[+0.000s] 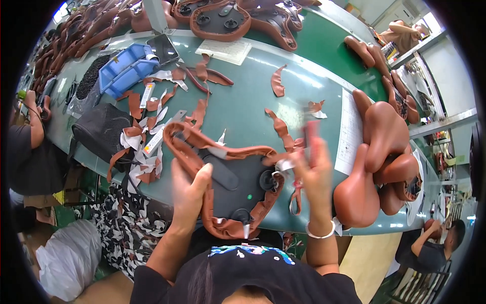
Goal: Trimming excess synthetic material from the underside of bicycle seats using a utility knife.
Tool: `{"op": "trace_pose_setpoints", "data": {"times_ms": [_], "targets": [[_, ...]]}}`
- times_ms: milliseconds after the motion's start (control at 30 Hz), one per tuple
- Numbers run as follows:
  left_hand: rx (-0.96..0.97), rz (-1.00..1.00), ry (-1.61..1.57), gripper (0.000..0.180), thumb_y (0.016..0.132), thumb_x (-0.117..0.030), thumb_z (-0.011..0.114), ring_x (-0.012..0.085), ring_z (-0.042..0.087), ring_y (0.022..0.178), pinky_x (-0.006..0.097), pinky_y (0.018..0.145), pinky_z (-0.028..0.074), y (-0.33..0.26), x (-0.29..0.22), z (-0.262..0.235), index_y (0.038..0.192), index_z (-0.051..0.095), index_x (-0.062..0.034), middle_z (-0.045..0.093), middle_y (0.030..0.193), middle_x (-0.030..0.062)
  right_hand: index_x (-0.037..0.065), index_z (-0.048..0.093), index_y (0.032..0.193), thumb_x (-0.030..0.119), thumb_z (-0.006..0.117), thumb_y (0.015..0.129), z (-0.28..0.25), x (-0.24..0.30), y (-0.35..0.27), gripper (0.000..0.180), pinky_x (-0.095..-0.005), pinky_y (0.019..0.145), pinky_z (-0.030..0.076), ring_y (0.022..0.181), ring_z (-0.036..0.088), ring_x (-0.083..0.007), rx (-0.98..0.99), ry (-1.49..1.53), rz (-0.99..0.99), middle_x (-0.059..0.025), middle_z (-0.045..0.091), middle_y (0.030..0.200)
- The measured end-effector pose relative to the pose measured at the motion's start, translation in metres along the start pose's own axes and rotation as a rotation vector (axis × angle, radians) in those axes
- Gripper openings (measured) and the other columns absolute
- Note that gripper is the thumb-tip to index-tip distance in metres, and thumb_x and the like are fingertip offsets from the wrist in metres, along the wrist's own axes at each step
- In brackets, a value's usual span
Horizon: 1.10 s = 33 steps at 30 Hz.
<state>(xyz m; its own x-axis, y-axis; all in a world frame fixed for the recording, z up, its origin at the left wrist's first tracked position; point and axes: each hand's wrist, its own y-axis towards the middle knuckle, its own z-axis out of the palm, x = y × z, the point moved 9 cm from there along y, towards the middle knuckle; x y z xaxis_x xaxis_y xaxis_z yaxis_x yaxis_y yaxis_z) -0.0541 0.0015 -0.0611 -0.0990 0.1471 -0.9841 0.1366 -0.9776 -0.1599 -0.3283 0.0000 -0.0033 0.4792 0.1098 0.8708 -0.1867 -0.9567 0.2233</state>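
Note:
My left hand (188, 195) grips the left edge of an upturned bicycle saddle (235, 195), thumb over the rim. The saddle's underside shows a black base with round black fittings, and brown leather-like cover folds over its edge. At the saddle's right side, my right hand (315, 177) is closed around a red-handled tool (312, 139), smeared by motion; its kind cannot be made out. Brown strips of cover material (281, 129) lie just beyond that hand. Below it, a small looped tool (295, 201) rests on the table.
Finished brown saddles (357, 197) are piled at right beside a paper sheet (349, 137). At left are a blue bin (126, 68), a black mesh bag (104, 131) and scraps (147, 162). Red-handled pliers (200, 81) lie farther back. More saddles (220, 20) line the far edge. Other people work nearby.

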Motion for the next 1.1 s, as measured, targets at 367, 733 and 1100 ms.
{"op": "trace_pose_setpoints", "data": {"times_ms": [367, 733, 1100], "targets": [[0.516, 0.854, 1.031, 0.016, 0.075, -0.021, 0.065, 0.0229, 0.053, 0.085, 0.038, 0.073, 0.035, -0.003, -0.040, 0.132, 0.082, 0.060, -0.0074, 0.061, 0.087, 0.0071, -0.002, 0.045, 0.125, 0.000, 0.064, 0.082, 0.027, 0.040, -0.026, 0.047, -0.0222, 0.056, 0.046, 0.063, 0.056, -0.0088, 0.344, 0.145, -0.133, -0.0043, 0.060, 0.083], [0.595, 0.525, 0.587, 0.010, 0.075, -0.014, 0.067, 0.0184, 0.052, 0.075, 0.033, 0.071, 0.037, 0.018, -0.022, 0.117, 0.071, 0.064, -0.0059, 0.059, 0.066, 0.0036, 0.020, 0.051, 0.134, 0.011, 0.071, 0.076, 0.014, 0.015, -0.044, 0.062, -0.0342, 0.047, 0.044, 0.050, 0.053, -0.0199, 0.551, -0.761, -0.406, -0.0035, 0.051, 0.061], [0.628, 0.356, 0.247, 0.017, 0.085, -0.018, 0.062, 0.0179, 0.055, 0.066, 0.030, 0.069, 0.043, 0.032, -0.072, 0.109, 0.076, 0.056, -0.0048, 0.054, 0.075, 0.0046, 0.021, 0.050, 0.133, 0.018, 0.063, 0.086, -0.001, 0.013, -0.073, 0.049, -0.0414, 0.044, 0.040, 0.049, 0.055, -0.0301, 0.272, -0.703, -0.038, -0.0091, 0.052, 0.061]]}}
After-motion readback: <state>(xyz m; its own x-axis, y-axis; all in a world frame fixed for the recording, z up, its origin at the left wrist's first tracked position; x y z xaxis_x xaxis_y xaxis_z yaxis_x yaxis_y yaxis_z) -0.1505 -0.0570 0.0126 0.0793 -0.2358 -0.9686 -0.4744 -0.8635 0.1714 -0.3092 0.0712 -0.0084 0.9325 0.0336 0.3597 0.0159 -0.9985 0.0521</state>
